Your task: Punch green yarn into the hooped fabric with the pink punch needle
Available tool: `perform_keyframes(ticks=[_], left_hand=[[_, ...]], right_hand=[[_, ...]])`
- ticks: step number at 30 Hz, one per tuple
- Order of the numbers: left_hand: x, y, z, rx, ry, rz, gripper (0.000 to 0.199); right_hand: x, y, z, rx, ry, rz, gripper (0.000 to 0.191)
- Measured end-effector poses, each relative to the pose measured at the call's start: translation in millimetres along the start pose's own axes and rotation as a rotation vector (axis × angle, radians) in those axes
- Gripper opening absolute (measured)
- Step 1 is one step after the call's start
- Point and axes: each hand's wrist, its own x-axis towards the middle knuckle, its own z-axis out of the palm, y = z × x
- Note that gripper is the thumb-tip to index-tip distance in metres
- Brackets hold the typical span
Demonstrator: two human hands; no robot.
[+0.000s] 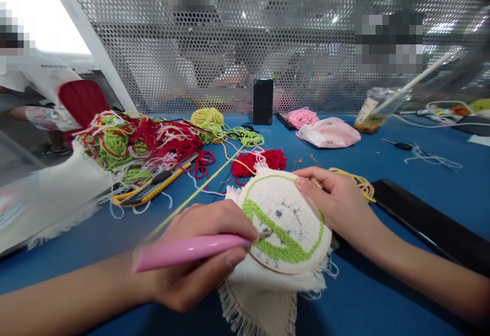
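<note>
My left hand [206,249] is closed around a pink punch needle [187,252], its metal tip touching the white cloth [268,285]. Light green yarn [202,188] runs taut from the pile toward the tool's back end. The cloth is stretched in a round embroidery hoop [306,269], tilted toward me. Green loops [294,252] fill a band and a thin outline on it, and dark printed marks show in the unfilled part. My right hand [333,198] grips the hoop's upper right edge, with the thumb on the front and the other fingers partly hidden behind.
A tangled yarn heap [153,142] and a yellow utility knife [161,185] lie at left. Red yarn [260,162] sits behind the hoop. A phone [262,102] stands against the perforated screen [153,45]. A plastic cup [371,114] and a long black case [429,223] are at right.
</note>
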Motion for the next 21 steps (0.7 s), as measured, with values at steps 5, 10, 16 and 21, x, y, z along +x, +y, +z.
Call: perform_keyframes(ticks=[5, 10, 16, 21], left_hand=[[-2.2, -3.1, 1.4, -0.057, -0.005, 0.013, 0.03], [2.1, -1.9, 0.7, 0.005, -0.045, 0.037, 0.029], [14.9, -0.7, -0.6, 0.067, -0.156, -0.082, 0.023], [14.5, -2.1, 0.4, 0.129, -0.22, -0.104, 0.023]], right_hand=[[-0.2, 0.8, -0.2, -0.005, 0.0, 0.011, 0.019], [1.5, 2.0, -0.7, -0.026, 0.006, 0.007, 0.019], [-7.2, -10.0, -5.6, -0.092, 0.08, -0.073, 0.019], [-16.5, -18.3, -6.6, -0.094, 0.085, -0.128, 0.02]])
